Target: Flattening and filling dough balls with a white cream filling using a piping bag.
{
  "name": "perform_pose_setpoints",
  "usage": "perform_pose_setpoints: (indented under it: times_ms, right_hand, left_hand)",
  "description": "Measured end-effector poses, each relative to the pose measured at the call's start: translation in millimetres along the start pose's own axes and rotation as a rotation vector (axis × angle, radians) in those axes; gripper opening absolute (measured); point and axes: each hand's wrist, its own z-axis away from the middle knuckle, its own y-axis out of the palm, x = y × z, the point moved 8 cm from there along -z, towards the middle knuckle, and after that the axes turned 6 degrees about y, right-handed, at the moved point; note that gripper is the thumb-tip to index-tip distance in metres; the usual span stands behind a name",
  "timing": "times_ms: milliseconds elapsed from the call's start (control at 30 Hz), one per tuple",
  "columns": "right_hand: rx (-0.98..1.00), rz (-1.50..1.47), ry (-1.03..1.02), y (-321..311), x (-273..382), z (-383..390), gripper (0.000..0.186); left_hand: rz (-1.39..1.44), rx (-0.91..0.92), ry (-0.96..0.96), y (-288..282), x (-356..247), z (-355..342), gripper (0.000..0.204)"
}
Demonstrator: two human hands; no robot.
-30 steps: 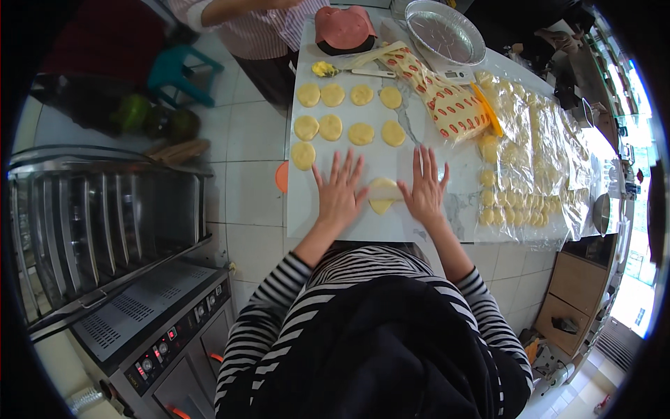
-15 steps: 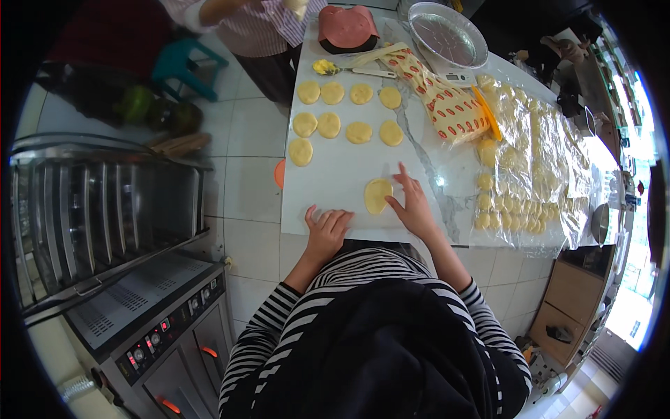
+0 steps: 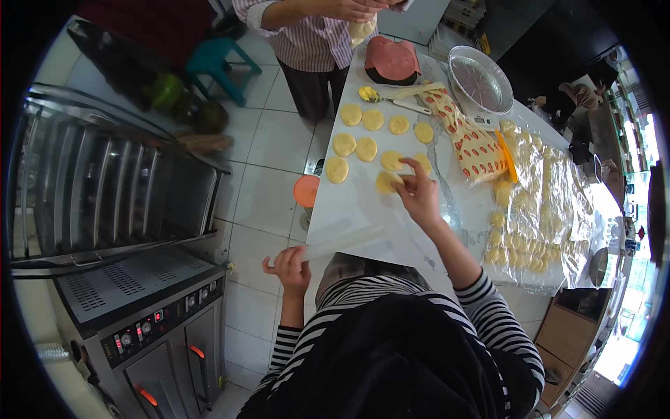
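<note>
My left hand grips a pale, translucent rolling pin over the near left of the white marble worktop. My right hand pinches a flattened yellow dough disc, blurred, just below rows of several similar discs. Farther back lie a spoon with yellow filling and a patterned plastic bag with an orange edge.
A co-worker holds a pale lump at the worktop's far side. A pink-topped black mould, foil pan, scale and plastic-covered dough balls occupy the worktop. Steel racks, an appliance and teal stool stand left.
My left hand has taken hold of the rolling pin and moved left. My right hand has lifted the dough disc toward the rows. The view has shifted; the co-worker's hands show more.
</note>
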Motion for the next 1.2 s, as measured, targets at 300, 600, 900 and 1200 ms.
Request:
perform_pose_setpoints:
  times_ms: [300,600,900,1200]
  right_hand:
    - [-0.047,0.523,-0.444,76.0,-27.6,12.5,0.074]
    - [-0.252,0.272,-0.375,-70.6,-33.9,60.3,0.042]
    - [-1.841,0.257,0.512,-346.0,-321.8,357.8,0.029]
    - [-0.889,-1.267,0.074,-350.8,-376.4,296.1,0.048]
  left_hand:
    - [-0.287,-0.185,-0.271,-39.4,36.5,3.3,0.026]
    - [-0.137,-0.308,-0.141,3.5,-68.1,-68.6,0.027]
    - [0.008,-0.218,0.069,59.8,-225.0,-96.6,0.027]
    - [0.18,-0.169,0.097,75.1,-290.1,-112.2,0.027]
